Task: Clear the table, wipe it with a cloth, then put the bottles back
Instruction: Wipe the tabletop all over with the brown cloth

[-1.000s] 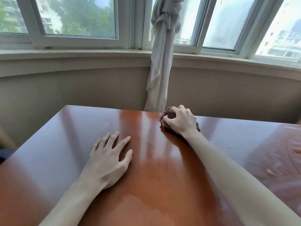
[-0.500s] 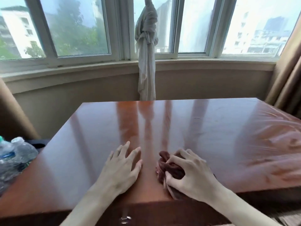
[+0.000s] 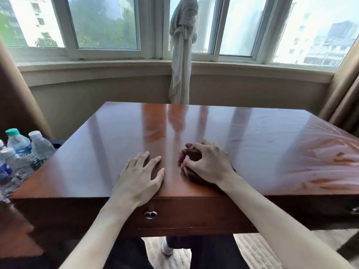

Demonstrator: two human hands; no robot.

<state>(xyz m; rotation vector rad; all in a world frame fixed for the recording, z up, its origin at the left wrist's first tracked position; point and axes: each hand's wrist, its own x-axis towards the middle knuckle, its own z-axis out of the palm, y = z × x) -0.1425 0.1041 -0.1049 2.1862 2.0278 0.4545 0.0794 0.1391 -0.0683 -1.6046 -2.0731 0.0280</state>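
Wiping is the step in hand, judging from the head view, the only one. Near the front edge of the desk [image 3: 252,136], about midway along it, the right hand [image 3: 208,165] has its fingers curled round a bunched dark red cloth [image 3: 189,155] and presses it onto the glossy wood. Just to its left, close but apart, the left hand [image 3: 140,178] lies flat with fingers spread and straight, holding nothing, its heel at the front edge above the drawer pull [image 3: 150,214]. Nothing else shows on the desk top. The bottles [image 3: 21,152], clear plastic with pale caps, stand clustered off the desk beyond its left edge, on something I cannot make out. Streaky marks show toward the right edge, though whether they are moisture or reflection is hard to tell. Next, probably, the cloth needs carrying over any unwiped part, then setting aside so both hands can fetch the bottles back.
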